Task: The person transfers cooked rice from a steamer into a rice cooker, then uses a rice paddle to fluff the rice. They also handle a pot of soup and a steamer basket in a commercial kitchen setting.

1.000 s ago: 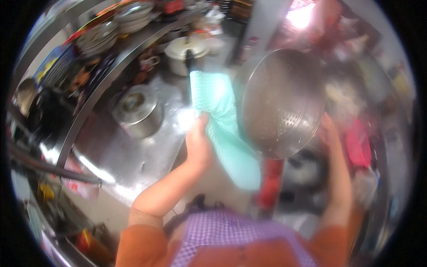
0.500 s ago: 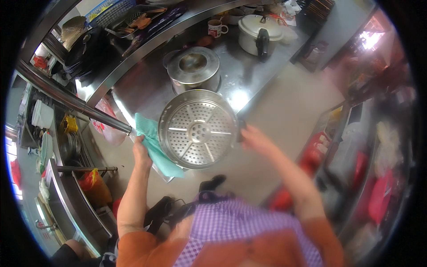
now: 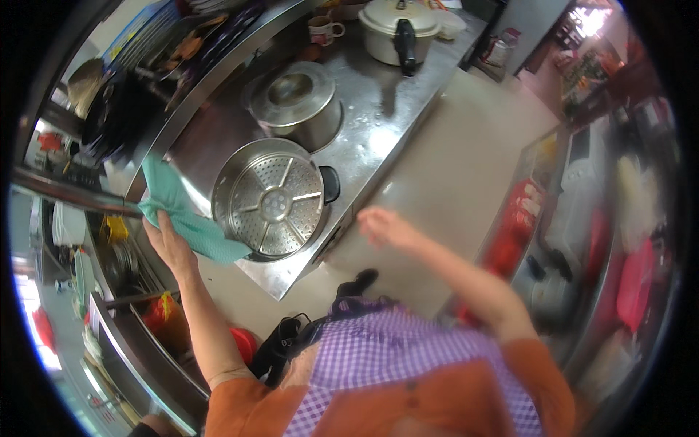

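Note:
A round steel steamer basket (image 3: pixel 251 160) with a perforated bottom and a black side handle rests on the steel counter (image 3: pixel 364 156), near its front corner. My left hand (image 3: pixel 169 244) grips a teal cloth (image 3: pixel 191 226), which is bunched up at the basket's left side. Over the floor, right of the basket and apart from its handle, my right hand (image 3: pixel 386 227) hangs with loosely bent fingers and nothing in it. Just behind the basket stands a lidded steel pot (image 3: pixel 302 120).
A white pressure cooker (image 3: pixel 404 36) with a black handle and a mug (image 3: pixel 322 31) stand farther back. A raised steel shelf (image 3: pixel 218 73) holding utensils and dishes runs along the left. A metal bar (image 3: pixel 73 193) juts in at left. Red items (image 3: pixel 520 215) line the right.
The steamer basket has come down and left onto the counter. My right hand has let go of its handle and drawn away. My left hand has moved left with the cloth.

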Available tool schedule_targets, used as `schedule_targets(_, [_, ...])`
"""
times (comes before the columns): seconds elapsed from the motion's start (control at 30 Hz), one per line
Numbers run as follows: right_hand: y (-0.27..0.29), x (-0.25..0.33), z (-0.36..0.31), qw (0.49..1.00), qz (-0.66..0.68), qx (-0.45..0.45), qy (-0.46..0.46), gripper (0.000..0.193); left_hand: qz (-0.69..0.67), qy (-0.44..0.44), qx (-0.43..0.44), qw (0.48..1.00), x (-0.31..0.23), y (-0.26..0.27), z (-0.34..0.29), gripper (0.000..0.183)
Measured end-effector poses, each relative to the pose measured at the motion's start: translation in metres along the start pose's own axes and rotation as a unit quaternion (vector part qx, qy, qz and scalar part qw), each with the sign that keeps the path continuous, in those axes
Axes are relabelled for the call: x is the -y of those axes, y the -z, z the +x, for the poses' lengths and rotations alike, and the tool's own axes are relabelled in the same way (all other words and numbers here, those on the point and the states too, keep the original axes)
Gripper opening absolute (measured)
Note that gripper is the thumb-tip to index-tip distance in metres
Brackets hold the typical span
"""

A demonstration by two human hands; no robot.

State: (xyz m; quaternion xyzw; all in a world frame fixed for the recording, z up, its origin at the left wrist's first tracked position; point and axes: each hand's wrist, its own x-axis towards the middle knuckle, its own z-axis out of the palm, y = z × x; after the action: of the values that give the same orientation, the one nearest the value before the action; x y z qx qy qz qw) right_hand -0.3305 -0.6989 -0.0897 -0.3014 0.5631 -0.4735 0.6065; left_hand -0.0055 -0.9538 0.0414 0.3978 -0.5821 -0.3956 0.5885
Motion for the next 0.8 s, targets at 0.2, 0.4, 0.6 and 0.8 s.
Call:
schedule_targets(0.2, [-0.035,-0.049,-0.158,0.985,-0.142,-0.088,0.049,0.031,-0.116,-0.219,0.222,0.943,-0.054,-0.232,-0.018,0.016])
schedule_targets(0.4, [-0.041,-0.092,-0.266,0.954,-0.028,-0.298,0.025,0.032,0.175,-0.46,0.336,0.803,0.038,-0.452,-0.006,0.046])
schedule_targets(0.6, [-0.122,-0.108,-0.412,0.813,-0.031,-0.581,0.03,0.033,0.385,-0.538,0.406,0.631,0.11,-0.514,-0.029,0.044])
schedule_targets(0.8, [-0.277,-0.052,-0.541,0.772,0.128,-0.621,0.035,0.033,0.353,-0.503,0.514,0.599,-0.023,-0.483,-0.172,0.046])
